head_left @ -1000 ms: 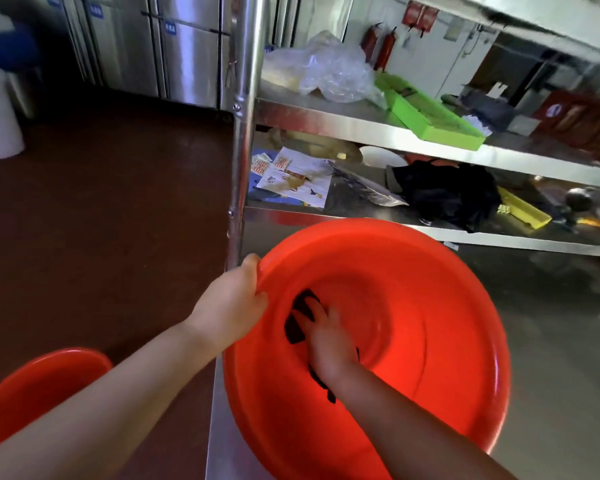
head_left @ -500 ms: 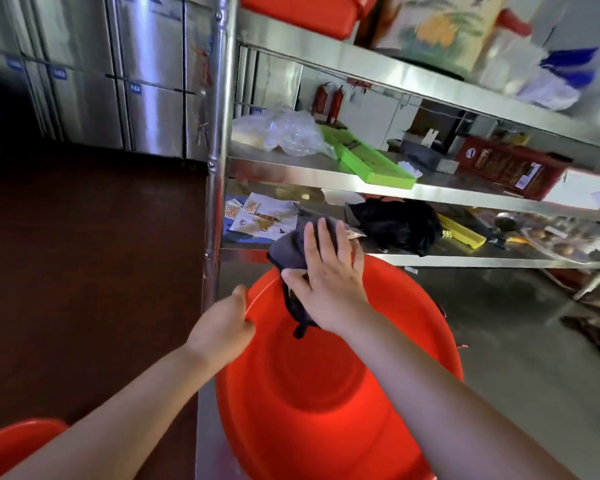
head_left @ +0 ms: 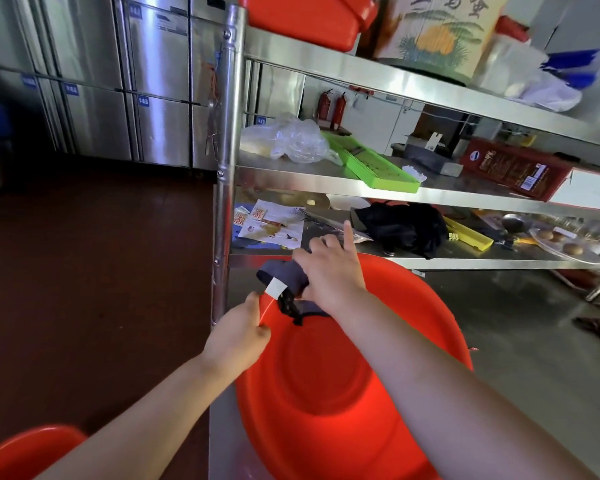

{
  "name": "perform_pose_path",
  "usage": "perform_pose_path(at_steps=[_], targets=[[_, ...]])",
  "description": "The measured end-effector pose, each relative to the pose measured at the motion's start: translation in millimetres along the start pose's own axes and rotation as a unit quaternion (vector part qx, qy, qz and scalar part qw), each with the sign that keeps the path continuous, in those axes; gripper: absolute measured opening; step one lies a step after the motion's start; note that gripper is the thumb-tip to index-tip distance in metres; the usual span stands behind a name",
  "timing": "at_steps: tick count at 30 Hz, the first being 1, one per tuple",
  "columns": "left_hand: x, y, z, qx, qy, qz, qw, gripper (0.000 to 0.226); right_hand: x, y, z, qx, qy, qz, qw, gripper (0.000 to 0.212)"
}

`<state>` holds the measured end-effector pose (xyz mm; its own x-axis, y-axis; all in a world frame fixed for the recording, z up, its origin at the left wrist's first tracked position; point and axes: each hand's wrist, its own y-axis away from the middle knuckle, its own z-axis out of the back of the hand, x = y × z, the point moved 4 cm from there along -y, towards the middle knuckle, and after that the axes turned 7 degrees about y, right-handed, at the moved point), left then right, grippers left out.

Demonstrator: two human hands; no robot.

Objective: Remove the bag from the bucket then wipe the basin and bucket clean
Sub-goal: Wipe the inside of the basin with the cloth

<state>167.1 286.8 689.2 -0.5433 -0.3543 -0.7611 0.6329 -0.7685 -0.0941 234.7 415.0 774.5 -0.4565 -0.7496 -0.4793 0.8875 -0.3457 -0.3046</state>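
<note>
Right hand (head_left: 329, 271) grips a dark cloth (head_left: 284, 271) against the far rim of the red basin (head_left: 326, 382), index finger pointing up. The cloth bunches under the palm and trails over the rim into the bowl; its white tag (head_left: 275, 287) is blank as far as can be read. Left hand (head_left: 238, 336) pinches the basin's left rim, thumb on top. Red bucket (head_left: 25, 452) at lower left, well apart. On the top shelf (head_left: 395, 76), a printed box (head_left: 440, 29) bears Chinese characters; the small blue cabinet labels are unreadable.
</note>
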Motion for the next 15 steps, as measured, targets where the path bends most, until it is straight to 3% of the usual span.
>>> perform_pose_path(at_steps=[5,11,15], targets=[[6,5,0,0.002,0.023,0.000,1.000,0.011,-29,6,-13,0.000,-0.004,-0.074,0.997,0.048],[19,15,4,0.012,0.066,0.017,0.998,0.013,-43,37,-22,-0.089,0.030,-0.155,0.983,0.068],[27,27,10,-0.004,0.105,0.039,0.994,0.011,-64,55,-26,-0.065,0.045,-0.211,0.974,0.064]])
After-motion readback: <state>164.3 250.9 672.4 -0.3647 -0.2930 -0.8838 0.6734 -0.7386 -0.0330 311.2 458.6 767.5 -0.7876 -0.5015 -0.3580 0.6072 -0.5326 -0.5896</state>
